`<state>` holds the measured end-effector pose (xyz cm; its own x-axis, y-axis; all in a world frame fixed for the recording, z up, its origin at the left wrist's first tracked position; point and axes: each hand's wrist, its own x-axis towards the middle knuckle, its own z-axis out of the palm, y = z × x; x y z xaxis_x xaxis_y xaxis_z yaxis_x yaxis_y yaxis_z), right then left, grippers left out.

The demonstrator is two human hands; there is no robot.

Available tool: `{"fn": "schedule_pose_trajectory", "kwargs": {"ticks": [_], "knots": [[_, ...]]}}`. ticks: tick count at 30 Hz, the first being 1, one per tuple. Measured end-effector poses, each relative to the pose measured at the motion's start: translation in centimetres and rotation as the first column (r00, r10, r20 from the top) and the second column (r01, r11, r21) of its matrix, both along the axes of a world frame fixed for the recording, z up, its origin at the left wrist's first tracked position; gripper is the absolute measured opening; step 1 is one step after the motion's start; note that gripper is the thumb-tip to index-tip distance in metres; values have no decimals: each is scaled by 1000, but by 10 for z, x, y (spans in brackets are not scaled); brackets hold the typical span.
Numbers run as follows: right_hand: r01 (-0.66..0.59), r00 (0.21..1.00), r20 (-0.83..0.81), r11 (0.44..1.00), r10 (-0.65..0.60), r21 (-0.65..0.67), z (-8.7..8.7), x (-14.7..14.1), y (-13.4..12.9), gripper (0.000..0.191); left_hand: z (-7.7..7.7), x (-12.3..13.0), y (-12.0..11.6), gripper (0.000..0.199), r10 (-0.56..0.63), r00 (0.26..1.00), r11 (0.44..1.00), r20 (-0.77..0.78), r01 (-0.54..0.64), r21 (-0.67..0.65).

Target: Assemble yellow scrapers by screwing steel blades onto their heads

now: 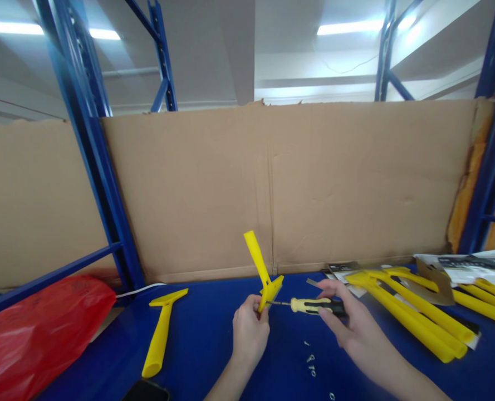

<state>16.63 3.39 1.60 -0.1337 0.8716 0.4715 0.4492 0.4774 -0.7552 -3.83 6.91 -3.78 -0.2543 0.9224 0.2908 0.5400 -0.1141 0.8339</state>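
Observation:
My left hand point(250, 328) is closed around the head of a yellow plastic scraper point(256, 259), whose round handle points up and slightly left. In my right hand point(351, 317) is a screwdriver point(312, 306) with a cream and black grip, held level. Its thin shaft points left, and the tip meets the scraper's head beside my left fingers. A small flat grey metal piece point(313, 283) shows at my right fingertips; whether they hold it I cannot tell. Several small metal bits point(311, 359) lie on the blue tabletop point(214, 340) below the screwdriver.
Another yellow scraper point(160, 334) lies on the left, near a red plastic bag point(42, 334). Several yellow scrapers point(422, 317) are piled on the right by printed packets point(468, 267). A dark object point(146, 391) sits at the front edge. Cardboard point(197, 195) stands behind, between blue rack posts point(105, 189).

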Motion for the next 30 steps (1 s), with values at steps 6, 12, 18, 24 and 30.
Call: {"fn": "schedule_pose_trajectory", "kwargs": {"ticks": [6,12,18,24,30], "knots": [[-1,1000,6,998,2,-67,1,1,-2,36,-2,-1,2,5,9,1000,1000,-1,-9,3],[-14,999,34,999,16,-45,2,0,-2,27,-1,-1,1,11,-20,998,1000,-58,20,0],[5,1000,10,1000,-5,28,0,2,-3,42,0,0,0,12,-8,1000,1000,-28,7,-22],[38,994,103,999,-37,-12,2,0,-3,27,2,2,-3,12,-25,1000,1000,-9,25,-8],[-8,999,50,1000,7,27,-1,0,-4,44,0,0,0,6,14,1000,1000,23,-14,-1]]}}
